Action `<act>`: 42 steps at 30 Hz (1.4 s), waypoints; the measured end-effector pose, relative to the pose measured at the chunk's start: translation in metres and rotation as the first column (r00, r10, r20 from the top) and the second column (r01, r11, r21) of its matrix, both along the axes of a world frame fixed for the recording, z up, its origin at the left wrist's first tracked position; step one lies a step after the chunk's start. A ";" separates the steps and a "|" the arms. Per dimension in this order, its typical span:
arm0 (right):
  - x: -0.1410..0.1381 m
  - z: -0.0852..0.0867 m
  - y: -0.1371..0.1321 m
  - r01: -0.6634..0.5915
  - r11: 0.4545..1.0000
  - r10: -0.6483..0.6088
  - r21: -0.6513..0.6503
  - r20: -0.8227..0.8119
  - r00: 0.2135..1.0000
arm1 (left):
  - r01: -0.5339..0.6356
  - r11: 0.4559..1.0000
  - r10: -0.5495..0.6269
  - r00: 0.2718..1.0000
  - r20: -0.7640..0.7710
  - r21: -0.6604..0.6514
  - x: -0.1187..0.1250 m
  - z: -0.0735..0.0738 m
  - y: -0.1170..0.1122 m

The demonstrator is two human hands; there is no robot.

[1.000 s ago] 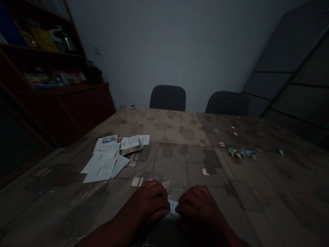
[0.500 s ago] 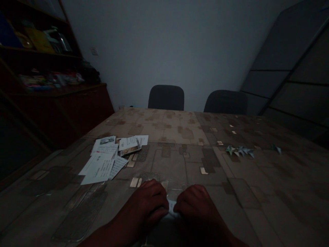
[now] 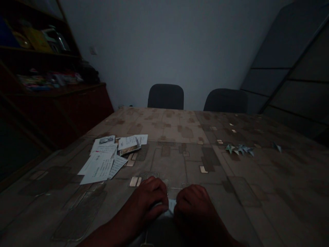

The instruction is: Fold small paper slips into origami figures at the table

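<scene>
Between my two hands, close to the near edge of the table, is a small pale piece of paper point(image 3: 172, 205). My left hand point(image 3: 153, 197) is closed on its left side, thumb and fingers pressed together. My right hand point(image 3: 192, 204) has curled fingers pinching its right side. Most of the paper is hidden under the fingers, so its folds do not show clearly. Off to the left lies a loose pile of printed paper sheets point(image 3: 99, 167). Several small folded paper pieces point(image 3: 240, 149) stand in a row to the right, and one more folded piece point(image 3: 277, 147) sits apart.
A patterned cloth covers the table point(image 3: 177, 164). Beyond its far edge are two dark chairs point(image 3: 166, 96) against a pale wall. A dark wooden cabinet point(image 3: 84, 106) with crowded shelves stands at the left, and panelled doors point(image 3: 272, 72) at the right. The room is dim.
Both hands stay in nearly the same place on the paper. The left fingers have shifted slightly, and a small gap shows above the left thumb.
</scene>
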State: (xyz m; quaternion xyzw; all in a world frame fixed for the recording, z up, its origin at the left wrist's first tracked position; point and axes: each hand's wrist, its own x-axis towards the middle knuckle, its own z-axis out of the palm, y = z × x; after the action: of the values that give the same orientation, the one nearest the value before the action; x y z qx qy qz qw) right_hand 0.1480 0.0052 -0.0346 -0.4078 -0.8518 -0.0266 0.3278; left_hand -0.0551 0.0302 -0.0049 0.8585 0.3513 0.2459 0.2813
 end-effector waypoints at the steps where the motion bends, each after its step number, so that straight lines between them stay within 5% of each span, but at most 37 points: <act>1: 0.000 -0.001 0.000 0.001 1.000 -0.001 0.004 -0.005 1.000 | 0.011 1.000 -0.011 1.000 0.000 -0.004 -0.001 0.001 0.000; 14: 0.024 0.011 0.003 -0.266 0.950 0.256 -0.162 -0.079 0.963 | 0.047 0.999 -0.047 0.999 -0.018 -0.007 -0.004 0.002 0.002; 20: 0.031 0.019 0.009 -0.251 0.909 0.262 -0.334 -0.013 0.965 | -0.017 0.999 0.015 0.999 -0.039 -0.041 0.000 0.003 0.001; 32: 0.038 0.011 0.018 -0.378 0.875 0.368 -0.301 -0.092 0.925 | -0.096 0.991 0.088 0.992 -0.088 -0.096 0.007 0.013 -0.002; 42: 0.035 0.041 0.002 -0.357 0.848 0.373 -0.392 -0.037 0.927 | -0.113 0.991 0.104 0.989 -0.102 -0.077 0.008 0.012 -0.004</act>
State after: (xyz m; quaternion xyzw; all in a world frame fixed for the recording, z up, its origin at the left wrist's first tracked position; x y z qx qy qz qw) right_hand 0.1832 0.0075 0.0065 -0.2952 -0.9079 0.1987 0.2215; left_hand -0.0468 0.0263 0.0068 0.8367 0.4207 0.2039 0.2852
